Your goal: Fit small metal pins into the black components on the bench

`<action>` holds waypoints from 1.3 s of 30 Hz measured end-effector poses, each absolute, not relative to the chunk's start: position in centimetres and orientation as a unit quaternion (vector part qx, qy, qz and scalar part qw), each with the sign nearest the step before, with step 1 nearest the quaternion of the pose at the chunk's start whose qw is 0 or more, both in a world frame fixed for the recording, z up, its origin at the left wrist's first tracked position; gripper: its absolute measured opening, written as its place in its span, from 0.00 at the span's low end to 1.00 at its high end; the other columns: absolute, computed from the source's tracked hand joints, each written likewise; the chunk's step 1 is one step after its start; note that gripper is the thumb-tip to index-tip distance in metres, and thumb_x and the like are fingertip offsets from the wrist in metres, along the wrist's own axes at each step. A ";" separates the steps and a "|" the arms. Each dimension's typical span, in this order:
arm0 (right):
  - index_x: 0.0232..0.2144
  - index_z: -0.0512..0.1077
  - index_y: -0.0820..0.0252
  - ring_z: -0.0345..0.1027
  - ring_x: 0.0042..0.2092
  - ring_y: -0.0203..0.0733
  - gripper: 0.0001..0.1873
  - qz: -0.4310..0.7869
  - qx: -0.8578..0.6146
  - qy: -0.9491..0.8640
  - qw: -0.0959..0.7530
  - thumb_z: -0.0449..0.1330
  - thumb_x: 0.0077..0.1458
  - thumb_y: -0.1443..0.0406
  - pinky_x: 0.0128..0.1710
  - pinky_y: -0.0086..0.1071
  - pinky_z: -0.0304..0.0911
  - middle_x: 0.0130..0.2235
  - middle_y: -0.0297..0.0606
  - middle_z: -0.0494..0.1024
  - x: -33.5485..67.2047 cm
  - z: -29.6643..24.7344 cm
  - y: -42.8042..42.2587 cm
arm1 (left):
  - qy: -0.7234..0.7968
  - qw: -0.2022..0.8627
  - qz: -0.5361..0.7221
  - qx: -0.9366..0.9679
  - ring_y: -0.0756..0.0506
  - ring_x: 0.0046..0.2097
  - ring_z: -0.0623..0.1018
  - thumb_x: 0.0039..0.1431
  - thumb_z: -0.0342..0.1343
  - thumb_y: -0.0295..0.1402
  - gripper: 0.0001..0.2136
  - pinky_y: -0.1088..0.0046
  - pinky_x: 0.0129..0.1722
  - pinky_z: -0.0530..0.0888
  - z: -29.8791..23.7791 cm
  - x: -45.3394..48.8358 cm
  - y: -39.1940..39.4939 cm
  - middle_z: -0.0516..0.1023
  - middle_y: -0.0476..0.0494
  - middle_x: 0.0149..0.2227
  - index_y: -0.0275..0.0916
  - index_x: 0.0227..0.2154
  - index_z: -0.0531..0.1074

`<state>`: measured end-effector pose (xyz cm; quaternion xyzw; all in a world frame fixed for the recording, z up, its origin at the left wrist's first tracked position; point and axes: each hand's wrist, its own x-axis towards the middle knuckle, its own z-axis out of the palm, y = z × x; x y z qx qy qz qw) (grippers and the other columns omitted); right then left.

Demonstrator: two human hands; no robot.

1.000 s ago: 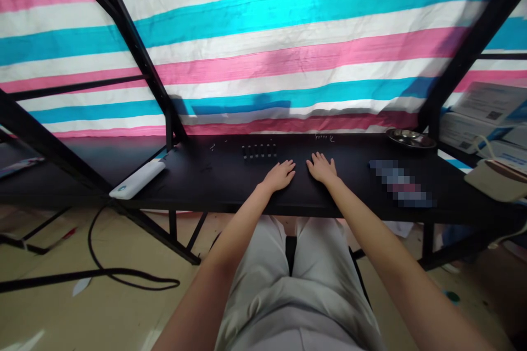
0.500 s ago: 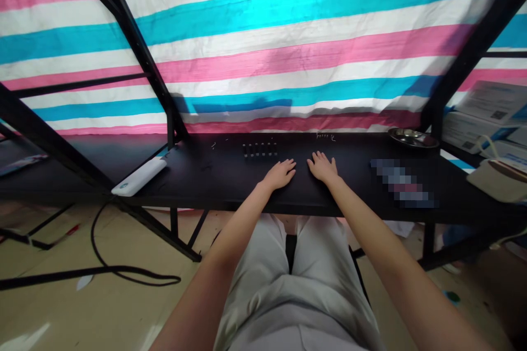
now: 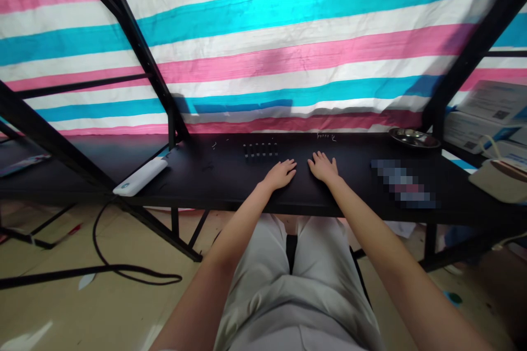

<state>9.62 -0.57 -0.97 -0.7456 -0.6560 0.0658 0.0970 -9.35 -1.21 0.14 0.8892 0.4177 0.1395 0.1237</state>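
My left hand (image 3: 280, 173) lies flat, palm down, on the black table (image 3: 230, 186), fingers stretched out and holding nothing. My right hand (image 3: 323, 167) rests flat beside it, a small gap between the two, fingers also spread and empty. Just beyond my left hand stands a short row of small black parts (image 3: 260, 150). A few tiny light bits (image 3: 324, 136) lie past my right hand near the table's back edge.
A white oblong device (image 3: 140, 176) lies at the table's left front. A metal dish (image 3: 413, 137) sits at the back right. Stacked boxes (image 3: 486, 115) and a beige pad (image 3: 498, 178) stand further right. Black frame bars cross overhead; a striped tarp hangs behind. A black cable (image 3: 123, 271) runs on the floor.
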 end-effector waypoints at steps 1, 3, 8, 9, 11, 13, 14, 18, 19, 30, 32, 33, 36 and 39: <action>0.63 0.50 0.64 0.37 0.65 0.46 0.31 0.065 -0.746 -0.656 0.097 0.36 0.61 0.56 0.61 0.53 0.35 0.65 0.44 0.47 9.6 -0.9 -0.6 | 0.418 0.124 0.139 0.889 0.45 0.63 0.57 0.63 0.40 0.36 0.21 0.62 0.62 0.52 0.1 -9.3 -1.2 0.57 0.43 0.62 0.38 0.57 0.61; 0.63 0.50 0.64 0.37 0.65 0.45 0.31 0.065 -0.747 -0.655 0.096 0.35 0.62 0.56 0.61 0.53 0.34 0.65 0.43 0.46 9.6 -0.9 -0.6 | 0.417 0.124 0.138 0.890 0.45 0.63 0.56 0.63 0.40 0.36 0.21 0.62 0.62 0.53 0.1 -9.4 -1.2 0.57 0.43 0.62 0.39 0.57 0.61; 0.63 0.49 0.64 0.36 0.65 0.44 0.31 0.067 -0.748 -0.654 0.091 0.35 0.62 0.56 0.61 0.53 0.34 0.65 0.44 0.46 9.6 -1.0 -0.5 | 0.418 0.127 0.139 0.889 0.46 0.63 0.57 0.63 0.40 0.36 0.21 0.62 0.62 0.52 0.3 -9.4 -1.3 0.57 0.43 0.62 0.40 0.57 0.62; 0.63 0.49 0.64 0.36 0.65 0.44 0.31 0.067 -0.748 -0.655 0.091 0.35 0.62 0.56 0.61 0.53 0.34 0.65 0.44 0.46 9.6 -1.0 -0.5 | 0.418 0.127 0.140 0.889 0.45 0.63 0.57 0.63 0.41 0.36 0.21 0.62 0.62 0.52 0.3 -9.4 -1.3 0.57 0.43 0.62 0.40 0.57 0.62; 0.63 0.50 0.63 0.37 0.65 0.45 0.31 0.064 -0.746 -0.656 0.094 0.35 0.62 0.56 0.61 0.53 0.34 0.65 0.45 0.46 9.7 -1.1 -0.4 | 0.418 0.126 0.141 0.888 0.45 0.63 0.57 0.63 0.41 0.36 0.21 0.62 0.62 0.52 0.3 -9.3 -1.3 0.57 0.43 0.62 0.40 0.57 0.62; 0.62 0.50 0.63 0.37 0.65 0.46 0.31 0.063 -0.745 -0.657 0.097 0.35 0.62 0.56 0.60 0.53 0.34 0.65 0.45 0.46 9.7 -1.2 -0.4 | 0.419 0.126 0.142 0.888 0.45 0.63 0.57 0.63 0.41 0.36 0.20 0.62 0.62 0.53 0.3 -9.3 -1.3 0.58 0.43 0.62 0.39 0.57 0.62; 0.62 0.50 0.63 0.37 0.65 0.46 0.31 0.063 -0.744 -0.658 0.098 0.35 0.62 0.56 0.60 0.53 0.34 0.65 0.45 0.47 9.7 -1.2 -0.4 | 0.417 0.126 0.144 0.888 0.45 0.63 0.57 0.63 0.41 0.36 0.20 0.61 0.62 0.53 0.2 -9.3 -1.3 0.58 0.42 0.62 0.39 0.56 0.62; 0.62 0.50 0.64 0.37 0.65 0.45 0.30 0.064 -0.744 -0.658 0.099 0.36 0.62 0.56 0.60 0.53 0.34 0.65 0.45 0.47 9.6 -1.0 -0.6 | 0.409 0.125 0.162 0.889 0.44 0.62 0.59 0.62 0.43 0.35 0.20 0.60 0.61 0.54 0.0 -9.3 -1.1 0.60 0.41 0.61 0.38 0.55 0.64; 0.62 0.50 0.64 0.37 0.65 0.45 0.30 0.065 -0.744 -0.658 0.099 0.36 0.62 0.56 0.60 0.54 0.34 0.65 0.45 0.47 9.6 -1.0 -0.6 | 0.405 0.127 0.174 0.889 0.44 0.62 0.61 0.61 0.44 0.34 0.19 0.61 0.61 0.56 0.0 -9.3 -1.1 0.62 0.41 0.60 0.38 0.54 0.66; 0.59 0.58 0.58 0.43 0.64 0.43 0.25 0.073 -0.656 -0.736 0.150 0.41 0.61 0.60 0.61 0.50 0.38 0.63 0.42 0.54 8.6 -1.3 -0.3 | 0.528 0.134 0.499 0.674 0.49 0.26 0.74 0.59 0.47 0.38 0.14 0.75 0.32 0.68 0.8 -10.6 -1.4 0.73 0.47 0.21 0.40 0.24 0.73; 0.59 0.58 0.58 0.43 0.64 0.42 0.25 0.081 -0.633 -0.754 0.153 0.42 0.61 0.58 0.61 0.50 0.38 0.63 0.41 0.54 8.2 -1.4 0.0 | 0.535 0.172 0.552 0.616 0.50 0.24 0.72 0.58 0.47 0.38 0.14 0.76 0.29 0.67 0.9 -10.9 -1.0 0.72 0.49 0.19 0.39 0.23 0.71; 0.59 0.58 0.58 0.43 0.64 0.42 0.26 0.084 -0.624 -0.762 0.154 0.43 0.61 0.58 0.61 0.50 0.38 0.63 0.41 0.54 8.0 -1.4 0.2 | 0.533 0.197 0.572 0.592 0.50 0.23 0.72 0.58 0.47 0.38 0.13 0.76 0.28 0.67 1.0 -11.0 -0.8 0.71 0.49 0.18 0.38 0.24 0.71; 0.58 0.59 0.56 0.43 0.64 0.43 0.26 0.096 -0.600 -0.778 0.160 0.45 0.60 0.56 0.61 0.51 0.37 0.63 0.41 0.54 7.2 -1.3 1.0 | 0.517 0.268 0.613 0.533 0.52 0.20 0.70 0.58 0.46 0.38 0.13 0.77 0.24 0.67 1.2 -11.2 -0.5 0.69 0.51 0.17 0.37 0.24 0.70; 0.57 0.61 0.54 0.45 0.64 0.44 0.25 0.113 -0.583 -0.784 0.181 0.48 0.59 0.55 0.61 0.52 0.36 0.62 0.40 0.56 6.2 -1.3 2.1 | 0.503 0.302 0.641 0.495 0.53 0.18 0.69 0.57 0.47 0.37 0.12 0.78 0.22 0.66 1.5 -11.2 -0.5 0.68 0.51 0.16 0.36 0.24 0.69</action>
